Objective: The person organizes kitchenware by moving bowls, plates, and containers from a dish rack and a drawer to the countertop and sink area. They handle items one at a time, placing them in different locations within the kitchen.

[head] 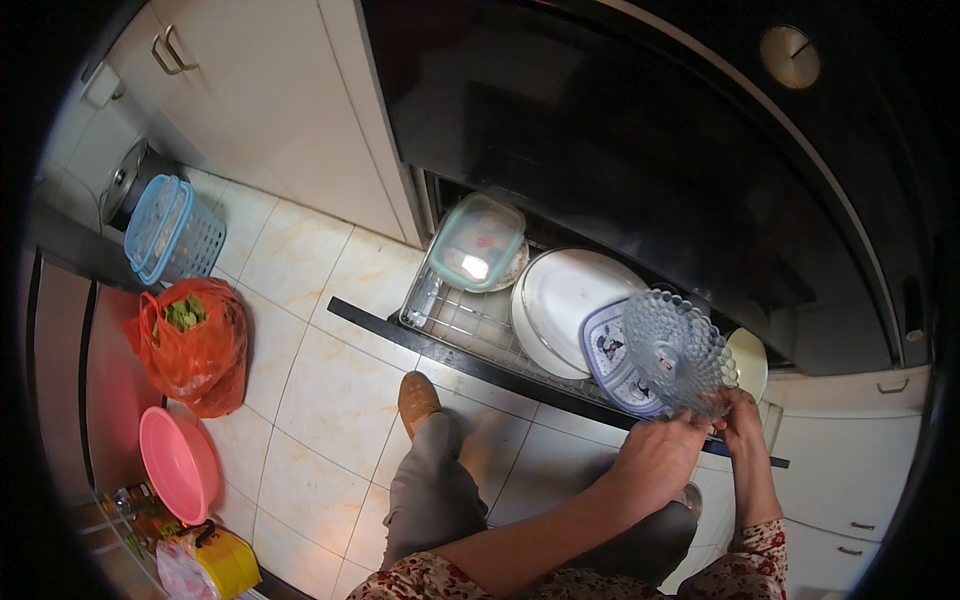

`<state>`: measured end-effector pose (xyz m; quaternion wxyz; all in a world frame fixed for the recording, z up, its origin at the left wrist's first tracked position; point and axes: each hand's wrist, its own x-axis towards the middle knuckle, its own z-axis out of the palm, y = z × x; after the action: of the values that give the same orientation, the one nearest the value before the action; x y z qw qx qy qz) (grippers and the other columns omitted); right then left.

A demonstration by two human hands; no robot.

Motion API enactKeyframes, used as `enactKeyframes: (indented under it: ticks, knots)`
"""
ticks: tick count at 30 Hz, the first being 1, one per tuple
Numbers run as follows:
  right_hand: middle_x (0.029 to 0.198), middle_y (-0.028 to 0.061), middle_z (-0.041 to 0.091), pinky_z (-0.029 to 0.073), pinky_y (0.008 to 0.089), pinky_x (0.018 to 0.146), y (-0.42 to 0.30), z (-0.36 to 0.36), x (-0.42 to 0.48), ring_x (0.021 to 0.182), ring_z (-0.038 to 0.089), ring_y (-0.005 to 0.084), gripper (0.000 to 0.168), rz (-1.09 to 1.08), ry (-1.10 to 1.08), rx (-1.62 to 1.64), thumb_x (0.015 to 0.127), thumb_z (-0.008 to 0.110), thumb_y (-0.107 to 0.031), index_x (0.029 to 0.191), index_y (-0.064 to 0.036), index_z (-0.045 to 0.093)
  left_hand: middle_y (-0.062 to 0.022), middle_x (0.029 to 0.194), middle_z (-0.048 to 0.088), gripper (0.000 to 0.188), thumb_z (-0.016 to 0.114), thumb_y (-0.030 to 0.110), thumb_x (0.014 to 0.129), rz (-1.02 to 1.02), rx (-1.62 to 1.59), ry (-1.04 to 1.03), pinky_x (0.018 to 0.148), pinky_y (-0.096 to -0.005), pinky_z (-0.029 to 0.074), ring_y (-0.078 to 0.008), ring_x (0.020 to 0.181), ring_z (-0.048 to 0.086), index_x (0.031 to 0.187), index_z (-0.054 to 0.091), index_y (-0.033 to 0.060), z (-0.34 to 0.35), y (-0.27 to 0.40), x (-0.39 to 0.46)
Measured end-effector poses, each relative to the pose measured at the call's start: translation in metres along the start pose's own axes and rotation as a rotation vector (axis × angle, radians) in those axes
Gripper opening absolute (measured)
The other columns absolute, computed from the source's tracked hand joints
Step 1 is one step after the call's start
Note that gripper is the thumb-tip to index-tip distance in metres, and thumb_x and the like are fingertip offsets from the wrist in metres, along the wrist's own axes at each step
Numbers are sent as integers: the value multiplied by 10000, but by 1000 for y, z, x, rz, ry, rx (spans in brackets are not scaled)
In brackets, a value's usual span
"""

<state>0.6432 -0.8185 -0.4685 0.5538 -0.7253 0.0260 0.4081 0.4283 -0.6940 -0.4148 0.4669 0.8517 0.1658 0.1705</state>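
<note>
Both my hands are at the near edge of a clear glass dish (667, 352) with a bumpy, beaded rim. My left hand (664, 454) and my right hand (739, 420) grip that edge close together, and some fingertips are hidden. The dish stands tilted over a pulled-out wire-rack drawer (480, 322). Behind it, partly covered, is a purple-rimmed divided plate (604, 345) with cartoon figures. Large white plates (577, 292) lean to its left. Further left sits a food container with a pale green-rimmed lid (480, 240). A cream-coloured dish (748, 364) shows on the right.
A black drawer front (480, 371) runs before my legs, under a glossy black appliance panel (600, 150). On the tiled floor at left stand a blue basket (176, 232), a red plastic bag with greens (199, 360) and a pink basin (176, 465). White cabinets (840, 457) flank the right side.
</note>
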Motion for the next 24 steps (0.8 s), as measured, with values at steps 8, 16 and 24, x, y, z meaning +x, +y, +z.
enactKeyframes:
  ticks: [8,16,24]
  knots:
    - [635,104,548,326,211,325,-10,-5,-49,539,552,159,122,-26,-15,52,820,509,-93,806,26,529,-143,659,579,200,538,166,803,13,0,53,507,-360,490,-293,569,600,684,557,6,7,2,-5]
    - [741,190,620,344,219,322,-14,-37,-130,508,557,152,119,-119,18,120,829,497,-93,824,20,535,-60,578,544,186,633,149,758,459,-63,176,452,-315,435,-218,500,543,621,552,53,17,29,-25]
    - [775,209,630,337,194,309,29,-119,-243,378,453,105,123,-339,229,252,857,421,-97,859,3,493,-85,696,613,68,599,81,777,495,-55,-138,525,-271,481,-194,613,610,760,619,19,44,56,-57]
